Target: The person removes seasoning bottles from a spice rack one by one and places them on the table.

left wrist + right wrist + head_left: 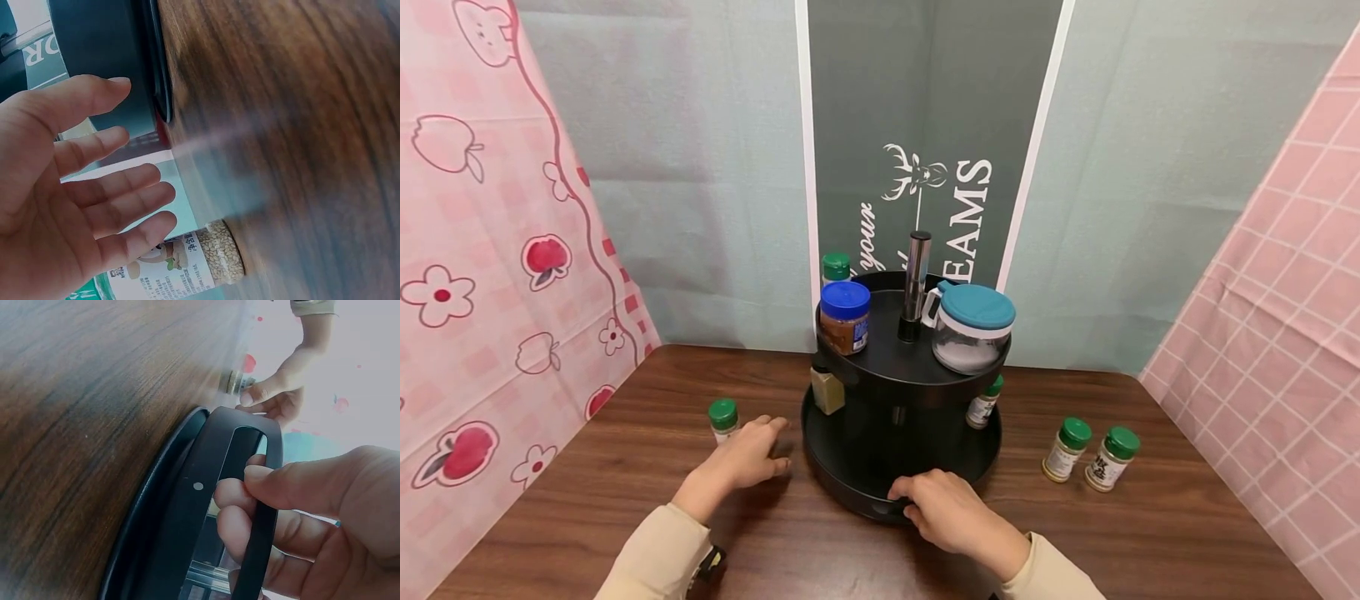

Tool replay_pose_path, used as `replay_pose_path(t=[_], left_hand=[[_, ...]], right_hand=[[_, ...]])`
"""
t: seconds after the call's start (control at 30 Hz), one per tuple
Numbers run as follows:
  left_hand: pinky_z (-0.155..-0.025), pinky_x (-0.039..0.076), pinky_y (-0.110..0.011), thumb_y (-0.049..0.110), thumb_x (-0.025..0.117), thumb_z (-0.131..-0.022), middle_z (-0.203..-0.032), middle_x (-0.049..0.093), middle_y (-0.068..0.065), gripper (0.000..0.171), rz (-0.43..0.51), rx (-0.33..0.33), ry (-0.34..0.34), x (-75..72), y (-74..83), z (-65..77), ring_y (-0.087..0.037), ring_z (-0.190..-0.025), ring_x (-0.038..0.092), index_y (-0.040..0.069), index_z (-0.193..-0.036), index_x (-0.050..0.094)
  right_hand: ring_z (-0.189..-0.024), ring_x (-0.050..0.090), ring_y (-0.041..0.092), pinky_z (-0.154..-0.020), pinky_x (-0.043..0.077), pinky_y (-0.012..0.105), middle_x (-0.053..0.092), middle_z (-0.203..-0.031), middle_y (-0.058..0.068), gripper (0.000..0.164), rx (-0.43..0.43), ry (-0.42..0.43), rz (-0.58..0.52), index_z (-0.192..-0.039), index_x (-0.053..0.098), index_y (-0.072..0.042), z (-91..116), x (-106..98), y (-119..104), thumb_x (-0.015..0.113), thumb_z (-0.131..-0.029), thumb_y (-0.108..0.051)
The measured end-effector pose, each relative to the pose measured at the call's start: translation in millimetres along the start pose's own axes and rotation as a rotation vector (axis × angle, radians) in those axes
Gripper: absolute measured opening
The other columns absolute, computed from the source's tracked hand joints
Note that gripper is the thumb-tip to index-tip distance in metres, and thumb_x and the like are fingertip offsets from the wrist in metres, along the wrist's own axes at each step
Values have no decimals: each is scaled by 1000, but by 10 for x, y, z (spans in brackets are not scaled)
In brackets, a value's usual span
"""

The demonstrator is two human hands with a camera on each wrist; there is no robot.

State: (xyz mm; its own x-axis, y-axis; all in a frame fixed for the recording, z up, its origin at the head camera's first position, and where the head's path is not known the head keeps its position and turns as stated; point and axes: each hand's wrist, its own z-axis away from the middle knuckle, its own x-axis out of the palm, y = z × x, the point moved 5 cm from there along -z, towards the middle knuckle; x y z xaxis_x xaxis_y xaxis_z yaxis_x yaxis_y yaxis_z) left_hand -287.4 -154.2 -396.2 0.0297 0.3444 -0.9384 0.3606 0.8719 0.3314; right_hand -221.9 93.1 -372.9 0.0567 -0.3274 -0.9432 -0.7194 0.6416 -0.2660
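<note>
Furthest left, a green-lidded jar (723, 418) of pale seeds stands upright on the table (617, 450), its long axis vertical. It lies at about eleven o'clock from the left hand (745, 454), much the nearer of the two; whether skin meets jar I cannot tell. That hand holds nothing, its fingers loosely spread.

The two-tier black rack (898, 385) sits at about two o'clock from the left hand, so the hand comes between seed jar and rack. At the rack's six o'clock, the right hand (946, 510) grips the lower tray's handle bar (264, 528), fingers curled through the slot. From the right hand, two more green-lidded jars, the nearer one (1067, 450) and the outer one (1112, 459), stand together at about two o'clock.
</note>
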Motion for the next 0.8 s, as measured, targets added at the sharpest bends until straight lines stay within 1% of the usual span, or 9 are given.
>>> replay_pose_path(t=[0.23, 0.4, 0.5, 0.67, 0.8], left_hand=[[-78, 47, -47, 18, 74, -77, -114, 54, -24, 56, -38, 24, 6, -8, 68, 25, -36, -99, 57, -7, -121, 54], [-76, 47, -47, 19, 75, -75, -112, 55, -24, 56, -50, 45, 6, -22, 144, 56, -36, -97, 58, -7, -120, 54], [-76, 47, -48, 19, 76, -74, -111, 55, -23, 55, -51, 58, 7, -25, 199, 83, -36, -96, 58, -7, -118, 55], [-73, 47, -47, 20, 76, -74, -105, 56, -19, 53, -55, 86, 1, -21, 290, 122, -34, -92, 59, -5, -116, 57], [-67, 47, -44, 20, 75, -74, -98, 56, -13, 47, -46, 115, -15, -12, 355, 152, -30, -84, 59, -2, -112, 59]], right_hand=[[-70, 61, 12, -52, 46, 29, 67, -83, -4, 26, 10, 15, 8, -90, 67, -16, 45, -17, 30, 66, -74, 4], [-68, 62, 13, -52, 47, 30, 67, -80, -5, 25, -15, 55, 51, -86, 67, -16, 84, -49, 64, 67, -71, 3], [-67, 62, 13, -52, 46, 29, 67, -79, -6, 24, -13, 68, 66, -84, 67, -17, 107, -63, 97, 68, -70, 2], [-66, 61, 12, -53, 47, 30, 66, -78, -7, 20, 21, 62, 54, -82, 68, -17, 154, -78, 166, 70, -71, 0], [-66, 61, 12, -56, 47, 32, 66, -78, -7, 19, 20, 58, 59, -81, 67, -17, 190, -94, 210, 71, -72, -1]])
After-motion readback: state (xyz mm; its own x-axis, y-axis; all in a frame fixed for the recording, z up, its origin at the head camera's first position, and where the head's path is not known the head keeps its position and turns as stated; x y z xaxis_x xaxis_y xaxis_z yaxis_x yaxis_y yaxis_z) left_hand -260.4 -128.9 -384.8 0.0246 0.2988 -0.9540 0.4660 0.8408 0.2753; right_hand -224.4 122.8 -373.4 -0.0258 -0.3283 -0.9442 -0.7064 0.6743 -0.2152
